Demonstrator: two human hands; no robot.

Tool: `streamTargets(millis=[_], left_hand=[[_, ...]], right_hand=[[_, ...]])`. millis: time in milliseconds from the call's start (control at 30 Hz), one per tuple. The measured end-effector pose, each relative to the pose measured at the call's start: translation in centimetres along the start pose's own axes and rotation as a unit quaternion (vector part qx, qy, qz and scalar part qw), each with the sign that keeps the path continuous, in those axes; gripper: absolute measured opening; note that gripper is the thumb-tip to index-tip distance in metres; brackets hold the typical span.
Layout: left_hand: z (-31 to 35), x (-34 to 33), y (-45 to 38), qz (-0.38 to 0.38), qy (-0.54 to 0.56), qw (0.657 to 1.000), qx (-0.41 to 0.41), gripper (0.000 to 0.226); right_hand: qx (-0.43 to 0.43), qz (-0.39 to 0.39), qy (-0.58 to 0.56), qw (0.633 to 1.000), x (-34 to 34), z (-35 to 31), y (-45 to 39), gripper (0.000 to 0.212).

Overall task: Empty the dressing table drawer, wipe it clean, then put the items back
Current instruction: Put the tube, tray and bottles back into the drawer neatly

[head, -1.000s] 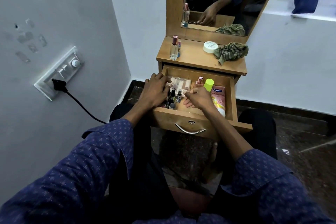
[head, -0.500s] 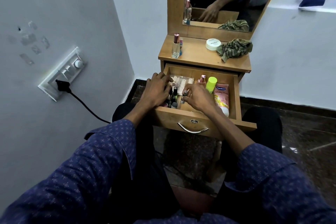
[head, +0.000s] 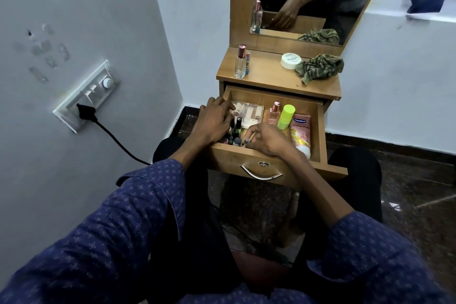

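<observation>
Head view, drawer: the drawer [head: 272,159] is pulled out of the dressing table [head: 269,74] and mostly full.
Head view, my left hand: my left hand [head: 213,122] lies over the cluster of small dark bottles [head: 235,132] at the drawer's left, fingers bent down among them; I cannot tell whether it has hold of any.
Head view, my right hand: my right hand [head: 267,139] is curled at the drawer's front, thumb and fingers pinching a small capped bottle [head: 247,140].
Progress: I judge the emptying barely begun. On the table top stand 1 clear perfume bottle [head: 240,61] with a small tube just behind it, 1 white jar [head: 290,60] and 1 striped cloth [head: 319,68]. Wiping and putting back are all left.
Count in drawer: 1 clear plastic box [head: 249,112] at the back left, 1 pink perfume bottle [head: 273,113], 1 lime-capped bottle [head: 286,117], 1 pink Vaseline tube [head: 301,134], and roughly 5 small dark bottles showing; more may be hidden under my hands.
</observation>
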State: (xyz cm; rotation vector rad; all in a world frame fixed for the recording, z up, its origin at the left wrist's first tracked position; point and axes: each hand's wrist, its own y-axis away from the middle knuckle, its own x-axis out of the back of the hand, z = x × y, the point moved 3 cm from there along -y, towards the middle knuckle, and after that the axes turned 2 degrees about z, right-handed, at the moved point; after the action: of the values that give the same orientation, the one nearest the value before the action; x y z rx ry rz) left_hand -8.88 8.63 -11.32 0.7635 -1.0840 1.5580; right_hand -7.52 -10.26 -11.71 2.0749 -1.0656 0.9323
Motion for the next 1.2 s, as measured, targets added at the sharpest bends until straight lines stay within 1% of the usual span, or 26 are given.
streamTargets(millis=[167,333,400,500,567,667,833,1000,1200], left_hand=[[0.0,0.0,0.0,-0.002,0.003,1.000,0.005,0.027],[0.0,0.0,0.0,-0.007,0.013,1.000,0.008,0.028],[0.3,0.2,0.1,-0.004,0.029,1.000,-0.005,0.028],[0.5,0.9,0.2,0.002,0.069,0.996,-0.053,0.023],[0.7,1.4,0.5,-0.027,0.059,0.993,-0.095,0.021],[1.7,2.2,0.7,-0.096,0.046,0.984,-0.143,0.017],[3.0,2.7,0.2,-0.206,-0.032,0.962,-0.177,0.022],[3.9,2.3,0.0,-0.230,-0.116,0.946,-0.196,0.025],[4.3,2.1,-0.3,-0.226,-0.149,0.940,-0.208,0.025]], right_hand=[[-0.003,-0.004,0.004,1.000,0.1,-0.6,0.0,0.014],[-0.009,-0.012,0.000,1.000,0.2,-0.9,-0.1,0.014],[-0.008,-0.014,-0.005,1.000,0.2,-0.9,0.0,0.015],[-0.009,-0.007,-0.011,1.000,0.1,-0.8,0.0,0.019],[-0.007,-0.001,-0.015,1.000,0.2,-0.6,0.1,0.021],[-0.001,0.011,-0.018,1.000,0.8,-0.5,0.3,0.022],[-0.002,0.015,-0.035,0.999,1.6,-0.5,0.5,0.019],[-0.006,0.019,-0.050,0.999,0.7,-0.4,0.4,0.023],[-0.045,0.026,-0.075,0.996,-1.0,-0.5,-0.1,0.021]])
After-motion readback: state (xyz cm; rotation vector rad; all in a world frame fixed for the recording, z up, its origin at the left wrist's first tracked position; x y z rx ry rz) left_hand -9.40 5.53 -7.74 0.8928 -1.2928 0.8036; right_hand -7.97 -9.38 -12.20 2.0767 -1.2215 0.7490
